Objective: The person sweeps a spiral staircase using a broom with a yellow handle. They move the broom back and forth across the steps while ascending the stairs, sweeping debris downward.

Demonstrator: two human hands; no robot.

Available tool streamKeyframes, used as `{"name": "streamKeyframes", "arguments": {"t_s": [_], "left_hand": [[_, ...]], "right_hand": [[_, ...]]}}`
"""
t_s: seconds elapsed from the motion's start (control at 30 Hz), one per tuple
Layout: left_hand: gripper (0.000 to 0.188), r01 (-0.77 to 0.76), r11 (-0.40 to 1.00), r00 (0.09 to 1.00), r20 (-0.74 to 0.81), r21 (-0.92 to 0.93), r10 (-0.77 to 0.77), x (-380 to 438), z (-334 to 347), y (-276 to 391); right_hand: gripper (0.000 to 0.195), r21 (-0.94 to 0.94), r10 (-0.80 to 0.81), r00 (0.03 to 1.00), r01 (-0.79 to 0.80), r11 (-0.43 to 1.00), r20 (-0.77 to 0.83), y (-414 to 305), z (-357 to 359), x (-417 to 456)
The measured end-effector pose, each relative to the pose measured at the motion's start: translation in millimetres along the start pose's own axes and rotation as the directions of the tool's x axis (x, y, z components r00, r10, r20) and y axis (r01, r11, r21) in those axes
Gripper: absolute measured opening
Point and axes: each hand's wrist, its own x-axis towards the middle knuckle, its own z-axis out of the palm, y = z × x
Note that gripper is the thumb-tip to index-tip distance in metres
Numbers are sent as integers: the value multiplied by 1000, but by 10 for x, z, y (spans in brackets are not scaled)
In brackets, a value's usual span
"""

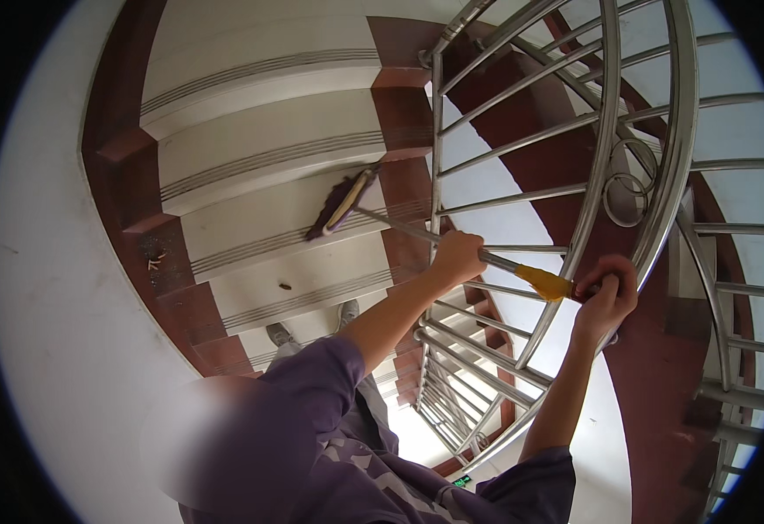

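My left hand [458, 257] is closed around the metal handle of a broom [408, 228], beside the stair railing. Close to the handle's end, past a yellow wrapping [542, 281], my right hand [608, 295] grips its dark red end part, over the handrail. The broom head [349, 200], with dark purple bristles, rests at a slant on a pale stair step near its dark red border. A small brown scrap [285, 286] lies on a step nearer to me. Dry bits and pale dust [156, 262] lie on the red border at the left.
A metal railing [601, 164] with several bars and ring ornaments runs along the right of the stairs [277, 196]. A white wall [48, 262] stands at the left. My shoes [280, 334] are on the steps below, and another flight shows beyond the railing.
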Motion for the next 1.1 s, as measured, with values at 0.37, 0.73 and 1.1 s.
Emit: {"name": "streamKeyframes", "arguments": {"t_s": [0.37, 0.73, 1.1], "left_hand": [[20, -163, 986, 965, -202, 38, 167, -811, -689, -353], [11, -375, 901, 844, 323, -217, 428, -299, 278, -364], [16, -392, 901, 642, 646, -187, 414, -389, 300, -21]], "right_hand": [[26, 683, -202, 832, -257, 684, 516, -10, 153, -495], [16, 546, 262, 962, -260, 796, 75, 234, -545, -1193], [15, 419, 457, 873, -356, 835, -169, -198, -612, -1242]]}}
